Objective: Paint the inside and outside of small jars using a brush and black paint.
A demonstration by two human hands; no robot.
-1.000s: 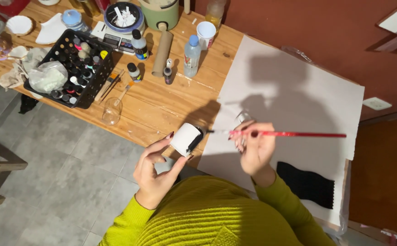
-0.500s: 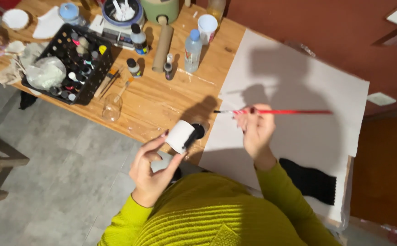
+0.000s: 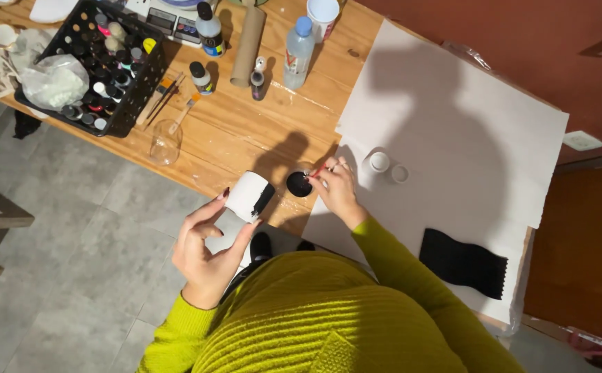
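Observation:
My left hand (image 3: pixel 206 249) holds a white cylinder partly painted black (image 3: pixel 249 196) off the table's near edge, above the grey floor. My right hand (image 3: pixel 337 186) grips a thin red paintbrush (image 3: pixel 317 170) and dips its tip into a small round pot of black paint (image 3: pixel 299 184) on the wooden table (image 3: pixel 232 131). Both arms wear yellow-green knit sleeves. Just right of my right hand lie a small white jar (image 3: pixel 379 161) and its lid (image 3: pixel 400 173) on a big white sheet (image 3: pixel 467 138).
A black crate (image 3: pixel 132 97) of several paint bottles and a plastic bag sits far left. A cardboard tube (image 3: pixel 248 45), water bottle (image 3: pixel 298 52), paper cup (image 3: pixel 322 14), small bottles, spare brushes and a glass (image 3: pixel 165 141) stand around. A black wavy piece (image 3: pixel 463 263) lies on the sheet.
My right hand has swung the brush from over the white sheet down and left into the black paint pot. My left hand still holds the cylinder, slightly lower and turned.

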